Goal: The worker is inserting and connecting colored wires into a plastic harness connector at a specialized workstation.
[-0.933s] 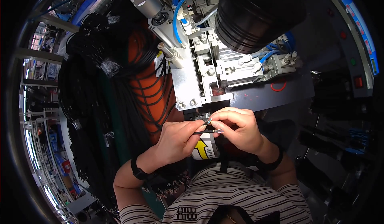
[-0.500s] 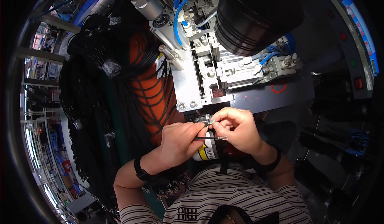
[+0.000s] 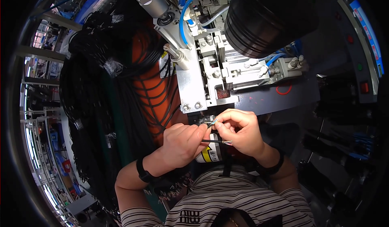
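Observation:
My left hand [image 3: 180, 143] is closed on a black cable [image 3: 211, 141], its fingertips pinched together. One cable end sticks out to the right, with thin bare wire strands [image 3: 227, 142] fanning from it. At the left fingertips, small coloured wires [image 3: 214, 122] come out, bluish and pale. My right hand [image 3: 244, 132] pinches these wires between thumb and forefinger, its other fingers curled in. Both hands almost meet just in front of the metal machine [image 3: 193, 85]. How the wires lie between the fingers is partly hidden.
Blue air tubes [image 3: 184, 18] and a black ribbed cylinder [image 3: 251, 28] rise over the machine. Bundles of black cables [image 3: 95, 105] hang at left over an orange surface [image 3: 146, 87]. A control panel [image 3: 364, 44] stands at right. Below the hands is a white and yellow label [image 3: 208, 152].
The machine has shifted slightly right in the view. The cable's stripped end sits a little further right and lower, and the right fingertips have moved slightly on the coloured wires.

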{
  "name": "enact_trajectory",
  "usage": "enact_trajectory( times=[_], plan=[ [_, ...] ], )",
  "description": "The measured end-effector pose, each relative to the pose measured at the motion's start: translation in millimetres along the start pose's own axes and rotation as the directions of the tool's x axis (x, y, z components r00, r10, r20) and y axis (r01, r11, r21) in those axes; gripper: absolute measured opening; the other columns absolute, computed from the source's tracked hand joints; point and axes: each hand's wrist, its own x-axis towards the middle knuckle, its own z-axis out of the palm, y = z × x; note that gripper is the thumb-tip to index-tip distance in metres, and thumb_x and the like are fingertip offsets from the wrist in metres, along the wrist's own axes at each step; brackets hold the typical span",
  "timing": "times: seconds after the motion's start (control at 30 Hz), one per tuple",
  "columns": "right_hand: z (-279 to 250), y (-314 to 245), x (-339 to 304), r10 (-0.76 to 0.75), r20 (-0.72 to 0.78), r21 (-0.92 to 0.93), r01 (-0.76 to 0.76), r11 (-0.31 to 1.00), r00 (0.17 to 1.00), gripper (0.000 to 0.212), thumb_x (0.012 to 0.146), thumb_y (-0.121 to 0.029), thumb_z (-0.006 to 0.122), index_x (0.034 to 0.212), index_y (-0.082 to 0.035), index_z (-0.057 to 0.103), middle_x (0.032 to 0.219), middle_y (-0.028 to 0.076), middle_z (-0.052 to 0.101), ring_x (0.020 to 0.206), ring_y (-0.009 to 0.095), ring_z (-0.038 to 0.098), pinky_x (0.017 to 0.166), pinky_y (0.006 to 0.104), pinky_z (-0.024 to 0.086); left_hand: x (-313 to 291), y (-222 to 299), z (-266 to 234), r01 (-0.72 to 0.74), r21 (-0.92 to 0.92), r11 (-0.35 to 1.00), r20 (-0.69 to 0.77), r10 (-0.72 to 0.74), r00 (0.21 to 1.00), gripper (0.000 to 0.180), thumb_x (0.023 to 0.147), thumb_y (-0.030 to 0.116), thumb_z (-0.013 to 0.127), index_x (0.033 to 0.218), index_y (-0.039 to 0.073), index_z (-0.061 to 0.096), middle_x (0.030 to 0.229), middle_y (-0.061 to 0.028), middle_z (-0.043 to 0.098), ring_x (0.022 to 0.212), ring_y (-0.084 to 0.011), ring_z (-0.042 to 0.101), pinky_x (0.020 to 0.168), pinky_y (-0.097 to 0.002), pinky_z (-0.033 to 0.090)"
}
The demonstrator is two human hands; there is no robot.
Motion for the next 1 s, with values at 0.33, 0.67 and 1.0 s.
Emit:
enact_trajectory(
  times=[0.33, 0.67, 1.0],
  plan=[
    [3.6, 6.1, 4.6, -0.346, -0.005, -0.451, 0.306, 0.838, 0.938, 0.008, 0.078, 0.006, 0.067, 0.082, 0.003, 0.061, 0.074, 0.008, 0.061, 0.05, 0.01, 0.055, 0.044, 0.0225, 0.043, -0.5, 0.4, -6.2, 0.056, 0.064, 0.996, 0.133, -0.064, 0.989, 0.028, 0.079, 0.01, 0.071, 0.105, 0.005, 0.064, 0.071, -0.0049, 0.057, 0.055, -0.0207, 0.055, 0.05, -0.0318, 0.043],
    [6.1, 8.8, 4.0, -0.231, -0.075, -0.366, 0.189, 0.911, 0.97, 0.007, 0.078, 0.006, 0.067, 0.083, 0.003, 0.063, 0.075, 0.009, 0.063, 0.051, 0.011, 0.055, 0.045, 0.0238, 0.043, -5.0, -9.4, -9.4, 0.007, 0.0, 1.0, 0.167, -0.007, 0.986, 0.051, 0.068, 0.009, 0.069, 0.119, 0.005, 0.063, 0.088, -0.0058, 0.057, 0.068, -0.0213, 0.057, 0.057, -0.0321, 0.047],
    [7.8, 18.5, 4.2, -0.37, -0.111, -0.422, 0.294, 0.858, 0.922, 0.01, 0.078, 0.006, 0.069, 0.086, 0.004, 0.065, 0.08, 0.013, 0.066, 0.056, 0.019, 0.062, 0.049, 0.0266, 0.047, 1.8, -2.4, -10.4, -0.174, 0.168, 0.97, 0.244, 0.13, 0.961, 0.048, 0.075, 0.01, 0.059, 0.121, -0.005, 0.059, 0.08, -0.0034, 0.047, 0.067, -0.0163, 0.047, 0.055, -0.027, 0.042]
  ],
)
